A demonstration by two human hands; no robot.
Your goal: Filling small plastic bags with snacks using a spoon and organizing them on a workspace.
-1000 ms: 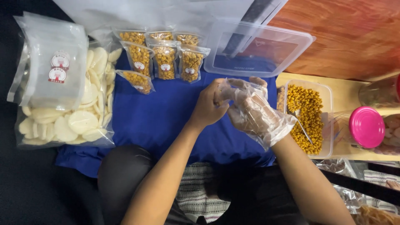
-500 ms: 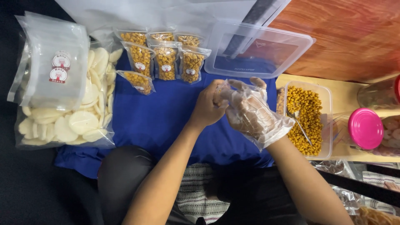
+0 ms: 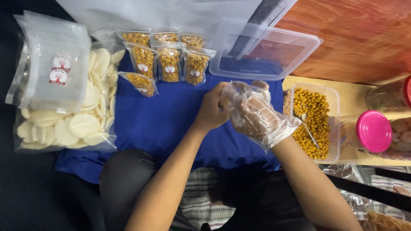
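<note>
Over the blue cloth: both hands meet at the centre, above the lap.
Right hand (image 3: 257, 113): inside a loose clear plastic glove (image 3: 274, 128); fingers curled, palm half closed; whether it grips anything beyond the glove film, cannot tell.
Left hand (image 3: 212, 109): bare, fingers pinched narrow on the glove's edge near the right fingertips.
Doing it well, by my judgement: hold the film taut with the left pinch and spread the right fingers fully, so that no folds bunch at the tips.
Just right of the hands: clear tub of yellow fried corn kernels (image 3: 317, 122), a metal spoon (image 3: 306, 126) lying in it.
Beyond the hands: tub lid (image 3: 265, 51); filled snack pouches (image 3: 169, 62) in a cluster on the blue cloth (image 3: 162, 124).
Far right: pink-lidded jar (image 3: 374, 130).
Far left: bag of white round crackers (image 3: 72, 124), with empty pouches (image 3: 55, 64) stacked on it.
</note>
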